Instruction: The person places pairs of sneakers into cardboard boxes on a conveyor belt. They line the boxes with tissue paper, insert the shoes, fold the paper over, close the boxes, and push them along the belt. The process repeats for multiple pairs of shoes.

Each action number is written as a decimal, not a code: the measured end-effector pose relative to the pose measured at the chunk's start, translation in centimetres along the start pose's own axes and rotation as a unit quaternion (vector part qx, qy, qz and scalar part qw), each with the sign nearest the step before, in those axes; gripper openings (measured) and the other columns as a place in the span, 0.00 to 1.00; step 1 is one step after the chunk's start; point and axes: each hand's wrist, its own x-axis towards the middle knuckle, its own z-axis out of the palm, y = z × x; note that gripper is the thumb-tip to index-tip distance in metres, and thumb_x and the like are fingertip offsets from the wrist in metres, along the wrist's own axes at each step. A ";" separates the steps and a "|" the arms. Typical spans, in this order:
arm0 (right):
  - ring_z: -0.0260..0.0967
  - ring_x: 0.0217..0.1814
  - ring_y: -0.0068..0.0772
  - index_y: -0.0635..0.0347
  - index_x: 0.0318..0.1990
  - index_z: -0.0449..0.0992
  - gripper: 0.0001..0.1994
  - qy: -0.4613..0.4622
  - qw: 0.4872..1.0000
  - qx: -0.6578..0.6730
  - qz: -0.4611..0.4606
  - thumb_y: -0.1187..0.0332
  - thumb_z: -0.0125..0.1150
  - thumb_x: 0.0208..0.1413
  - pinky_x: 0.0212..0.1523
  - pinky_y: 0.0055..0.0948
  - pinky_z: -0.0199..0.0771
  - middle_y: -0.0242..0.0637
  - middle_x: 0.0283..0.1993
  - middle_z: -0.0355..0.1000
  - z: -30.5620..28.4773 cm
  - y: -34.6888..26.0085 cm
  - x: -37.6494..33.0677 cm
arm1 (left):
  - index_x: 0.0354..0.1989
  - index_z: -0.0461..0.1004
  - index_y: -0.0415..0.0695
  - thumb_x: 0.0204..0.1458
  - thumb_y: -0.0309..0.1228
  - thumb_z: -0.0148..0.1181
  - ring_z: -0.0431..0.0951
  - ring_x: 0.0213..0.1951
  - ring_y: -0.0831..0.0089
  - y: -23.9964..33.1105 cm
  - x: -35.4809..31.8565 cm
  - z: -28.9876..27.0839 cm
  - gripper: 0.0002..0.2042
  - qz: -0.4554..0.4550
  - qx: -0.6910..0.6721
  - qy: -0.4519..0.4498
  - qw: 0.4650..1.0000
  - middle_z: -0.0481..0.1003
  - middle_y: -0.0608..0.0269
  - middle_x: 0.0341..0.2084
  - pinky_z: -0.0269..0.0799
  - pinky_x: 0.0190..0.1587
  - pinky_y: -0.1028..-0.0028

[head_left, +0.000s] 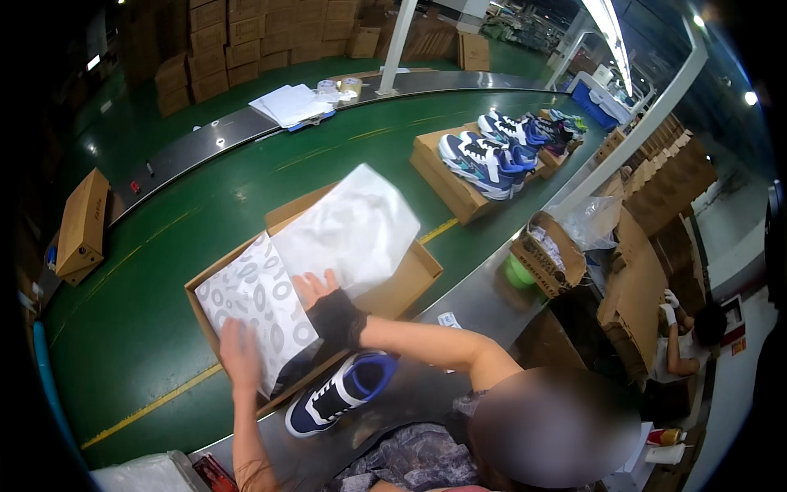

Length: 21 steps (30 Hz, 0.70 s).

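Note:
An open cardboard shoebox (422, 271) lies on the green conveyor belt in front of me. White wrapping paper with a grey printed pattern (246, 287) covers its left part, and a plain white sheet (361, 221) stands up past its far side. My left hand (238, 351) lies at the patterned paper's near left edge, its fingers extended and a little blurred. My right hand (315, 289), with a black wrist wrap, rests fingers apart where the two paper areas meet. Between my arms, a navy and white sneaker (340, 392) with blue lining sits against the box's near side.
Blue and white sneakers (488, 160) stand on a cardboard box (447, 176) farther along the belt. Papers (293, 105) and tape rolls (351, 85) lie on the far metal ledge. A closed carton (84, 227) is at left. At right, a co-worker's gloved hands (670, 307) touch cardboard.

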 end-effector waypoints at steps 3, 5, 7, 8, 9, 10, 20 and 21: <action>0.61 0.46 0.38 0.51 0.35 0.75 0.12 -0.135 0.988 0.079 0.015 0.59 0.50 0.45 0.41 0.44 0.53 0.46 0.46 0.64 -0.5 1.7 -2.2 | 0.52 0.62 0.45 0.47 0.41 0.53 0.49 0.61 0.57 2.7 -0.8 3.1 0.24 0.079 0.148 -0.156 0.973 0.55 0.55 0.57 0.35 0.57 0.42; 0.61 0.44 0.37 0.47 0.28 0.76 0.10 -0.198 0.976 0.091 -0.028 0.56 0.51 0.45 0.41 0.42 0.53 0.39 0.41 0.64 -1.3 1.8 -3.5 | 0.51 0.64 0.45 0.40 0.51 0.56 0.51 0.60 0.59 4.2 -0.4 3.3 0.31 0.140 0.180 -0.180 0.957 0.57 0.57 0.56 0.33 0.56 0.40; 0.60 0.45 0.35 0.47 0.26 0.76 0.10 -0.182 0.976 0.111 -0.038 0.57 0.50 0.46 0.42 0.40 0.52 0.36 0.44 0.64 -1.0 1.7 -4.5 | 0.50 0.66 0.46 0.34 0.55 0.59 0.53 0.58 0.60 5.1 0.2 2.7 0.34 0.094 0.223 -0.274 0.931 0.60 0.57 0.52 0.32 0.56 0.38; 0.59 0.47 0.34 0.48 0.26 0.76 0.10 -0.184 0.973 0.126 -0.056 0.57 0.50 0.46 0.43 0.39 0.52 0.36 0.45 0.64 -1.6 1.6 -4.7 | 0.49 0.66 0.46 0.31 0.56 0.60 0.55 0.57 0.60 5.6 0.6 2.0 0.36 0.069 0.247 -0.320 0.912 0.62 0.57 0.51 0.31 0.56 0.38; 0.58 0.47 0.33 0.48 0.26 0.76 0.11 -0.197 0.970 0.131 -0.063 0.57 0.50 0.47 0.43 0.39 0.52 0.35 0.45 0.64 -2.3 1.6 -4.9 | 0.49 0.67 0.46 0.25 0.58 0.62 0.57 0.55 0.61 5.6 0.9 1.6 0.40 0.082 0.215 -0.296 0.927 0.66 0.56 0.44 0.28 0.56 0.37; 0.58 0.48 0.33 0.48 0.26 0.76 0.11 -0.210 0.966 0.136 -0.071 0.57 0.49 0.47 0.43 0.40 0.52 0.34 0.45 0.64 -3.2 1.5 -5.2 | 0.47 0.69 0.45 0.24 0.60 0.62 0.58 0.54 0.60 4.9 1.1 1.3 0.40 0.064 0.228 -0.323 0.916 0.66 0.56 0.43 0.27 0.56 0.37; 0.67 0.33 0.38 0.58 0.23 0.71 0.08 0.153 0.972 0.144 0.106 0.64 0.57 0.44 0.38 0.36 0.61 0.37 0.28 0.68 -3.3 6.2 -11.3 | 0.50 0.63 0.43 0.27 0.46 0.68 0.59 0.54 0.55 1.0 -4.7 -2.3 0.38 0.013 0.153 -0.138 0.978 0.63 0.47 0.48 0.44 0.56 0.48; 0.66 0.30 0.40 0.58 0.21 0.70 0.08 0.163 0.957 0.155 0.184 0.65 0.57 0.44 0.34 0.36 0.62 0.38 0.25 0.67 -3.3 6.9 -12.8 | 0.48 0.64 0.43 0.29 0.44 0.68 0.63 0.49 0.55 2.0 -5.7 -3.3 0.35 -0.089 0.022 -0.221 0.971 0.64 0.47 0.45 0.52 0.52 0.53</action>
